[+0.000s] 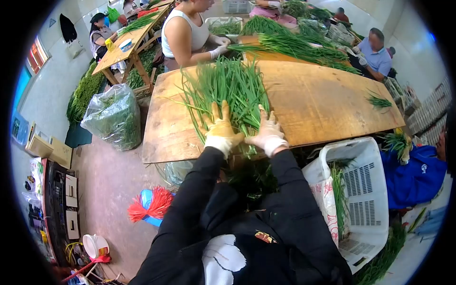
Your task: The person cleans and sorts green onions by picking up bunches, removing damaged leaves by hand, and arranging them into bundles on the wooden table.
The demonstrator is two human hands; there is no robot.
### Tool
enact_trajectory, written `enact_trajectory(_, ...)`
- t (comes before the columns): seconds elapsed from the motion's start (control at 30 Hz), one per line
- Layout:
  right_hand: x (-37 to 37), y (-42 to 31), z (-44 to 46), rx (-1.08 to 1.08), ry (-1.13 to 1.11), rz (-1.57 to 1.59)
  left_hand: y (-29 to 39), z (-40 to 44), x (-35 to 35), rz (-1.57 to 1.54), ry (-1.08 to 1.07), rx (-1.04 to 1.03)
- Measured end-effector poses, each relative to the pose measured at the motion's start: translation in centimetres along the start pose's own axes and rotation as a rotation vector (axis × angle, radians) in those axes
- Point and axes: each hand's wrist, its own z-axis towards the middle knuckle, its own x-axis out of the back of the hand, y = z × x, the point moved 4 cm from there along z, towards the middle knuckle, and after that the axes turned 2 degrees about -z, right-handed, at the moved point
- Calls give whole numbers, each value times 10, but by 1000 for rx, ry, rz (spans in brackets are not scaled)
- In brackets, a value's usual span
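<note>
My left grip (pixel 221 130) and right grip (pixel 267 133) hide some green stalks (pixel 232 83), some tips blurred; a co-worker's head (pixel 199 4) is cropped.

Left hand (pixel 221 129) and right hand (pixel 266 134) spread on a heap of green stalks (pixel 232 85)

At the centre of the frame, both gloved hands lie with fingers splayed over the near end of the heap, on a wooden table (pixel 327 104). The left glove looks yellowed. A small bunch (pixel 379 101) lies near the table's right end. At lower right, a white crate (pixel 365 175) has long stalks inside, with blue cloth (pixel 413 175) just beside it. Left of the table stands a clear plastic bag (pixel 114 121) of greenery; below it in the frame are red strands (pixel 151 204), and at lower left a white bucket (pixel 95 246). At upper centre, a person in a white top (pixel 187 33) faces more piled stalks (pixel 299 47); at upper right sits a person in a light blue shirt (pixel 375 54).
</note>
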Motion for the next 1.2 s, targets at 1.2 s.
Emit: enact_trajectory(1.2, 21, 158, 34, -292, 372, 471, -40, 4, 21, 100, 538, -5)
